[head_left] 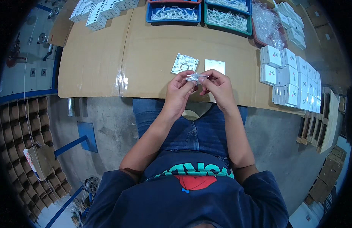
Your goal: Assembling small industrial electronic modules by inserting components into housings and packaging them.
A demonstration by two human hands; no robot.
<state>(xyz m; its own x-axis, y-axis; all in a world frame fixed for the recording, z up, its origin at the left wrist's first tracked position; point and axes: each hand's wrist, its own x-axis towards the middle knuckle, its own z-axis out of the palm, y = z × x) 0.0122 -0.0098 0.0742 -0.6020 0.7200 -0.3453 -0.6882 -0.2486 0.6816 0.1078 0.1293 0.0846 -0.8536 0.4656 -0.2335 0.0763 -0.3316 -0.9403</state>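
My left hand and my right hand meet just above the near edge of the cardboard-covered table. Between their fingertips is a small white piece with a clear, shiny part, perhaps a little plastic bag. Both hands pinch it, the left from one side and the right from the other. Fingers hide much of it. Just beyond the left fingers lies a white square plastic plate with moulded fittings. To its right a plain white square plate lies flat, partly behind my right hand.
At the far edge stand blue and green bins of small white parts. A bin of clear plastic bags is beside them. White boxes are stacked on the right; white blocks with dark holes sit far left.
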